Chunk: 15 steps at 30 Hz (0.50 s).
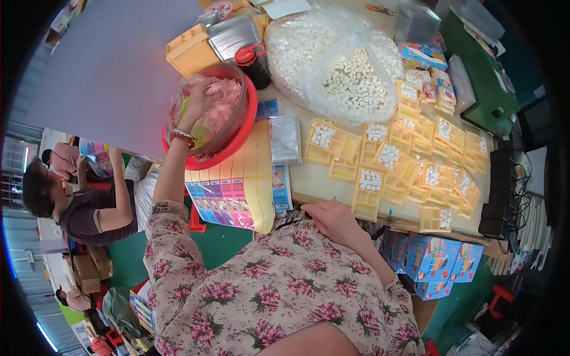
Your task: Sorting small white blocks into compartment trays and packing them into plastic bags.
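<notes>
My left hand [197, 102] reaches into a red basin [252, 113] at the upper left, among pink and clear plastic packets [222, 98]. A clear plastic liner or bowl sits inside the basin. The packets and my wrist hide most of that hand's fingers, so whether it grips one does not show. A beaded bracelet [183, 137] circles the left wrist. At the table's near edge rests my right hand [333, 221], its fingers stretched out and nothing held. Printed yellow and purple sheets [228, 190] lie under and before the basin.
Yellow compartment trays [369, 199] with white cubes spread across the right. Behind them lies a big clear bag of white cubes [356, 77]. A black bottle with red lid [255, 68] and a silvery stack [285, 139] stand near the basin. Another person [98, 207] sits left.
</notes>
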Available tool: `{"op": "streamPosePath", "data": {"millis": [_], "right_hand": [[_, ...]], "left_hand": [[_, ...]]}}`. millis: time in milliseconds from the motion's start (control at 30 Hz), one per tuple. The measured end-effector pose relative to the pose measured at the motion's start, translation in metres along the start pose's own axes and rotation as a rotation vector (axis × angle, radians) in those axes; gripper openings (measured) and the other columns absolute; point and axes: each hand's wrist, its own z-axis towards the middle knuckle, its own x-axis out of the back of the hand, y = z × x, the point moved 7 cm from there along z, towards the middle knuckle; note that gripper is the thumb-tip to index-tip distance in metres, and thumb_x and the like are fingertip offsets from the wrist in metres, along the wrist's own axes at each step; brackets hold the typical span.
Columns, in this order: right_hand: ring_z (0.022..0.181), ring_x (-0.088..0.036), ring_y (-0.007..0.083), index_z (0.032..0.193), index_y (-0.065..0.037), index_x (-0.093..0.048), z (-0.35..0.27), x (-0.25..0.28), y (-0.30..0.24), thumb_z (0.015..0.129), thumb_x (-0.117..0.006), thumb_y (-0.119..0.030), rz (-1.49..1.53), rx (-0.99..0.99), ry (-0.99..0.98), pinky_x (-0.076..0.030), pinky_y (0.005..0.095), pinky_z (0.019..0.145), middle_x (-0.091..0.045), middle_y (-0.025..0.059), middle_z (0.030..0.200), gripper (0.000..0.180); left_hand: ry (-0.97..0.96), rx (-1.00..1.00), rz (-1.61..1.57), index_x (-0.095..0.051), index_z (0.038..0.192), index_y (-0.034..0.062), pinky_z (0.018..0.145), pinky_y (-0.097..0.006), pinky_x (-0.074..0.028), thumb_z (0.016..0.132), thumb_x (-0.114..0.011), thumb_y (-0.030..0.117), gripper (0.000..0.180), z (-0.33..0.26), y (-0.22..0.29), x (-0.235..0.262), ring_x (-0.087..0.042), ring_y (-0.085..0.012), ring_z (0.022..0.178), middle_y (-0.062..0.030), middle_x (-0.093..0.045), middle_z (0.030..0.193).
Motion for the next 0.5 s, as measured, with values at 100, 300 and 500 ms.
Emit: {"op": "streamPosePath", "data": {"millis": [100,300,500], "right_hand": [[0.072,-0.058,0.0264,0.106,-0.011,-0.058,-0.002,-0.002,0.005,0.073,-0.059,-0.004,-0.007,0.012,0.079,-0.046,0.0356,0.066,-0.060,0.0075,0.079,0.033],[0.071,-0.058,0.0261,0.106,-0.011,-0.058,-0.004,-0.001,0.006,0.073,-0.059,-0.004,-0.004,0.002,0.065,-0.046,0.0351,0.066,-0.060,0.0068,0.078,0.033],[0.082,-0.059,0.0242,0.106,-0.011,-0.056,-0.005,-0.006,0.013,0.075,-0.058,-0.006,-0.016,-0.079,-0.026,-0.044,0.0346,0.073,-0.061,0.0065,0.085,0.031]], "left_hand": [[0.067,0.095,-0.270,-0.058,0.106,0.0041,0.081,-0.028,-0.047,0.077,-0.066,0.002,0.030,-0.002,-0.013,0.007,-0.056,-0.0159,0.095,-0.0055,-0.060,0.099],[0.137,0.143,-0.319,-0.060,0.102,0.0038,0.080,-0.026,-0.046,0.080,-0.065,0.006,0.022,-0.002,-0.008,0.013,-0.056,-0.0137,0.094,-0.0045,-0.061,0.097],[0.301,-0.068,0.109,-0.060,0.100,0.0026,0.083,-0.027,-0.045,0.080,-0.066,0.009,0.021,0.002,0.027,0.011,-0.057,-0.0158,0.093,-0.0072,-0.062,0.099]]}}
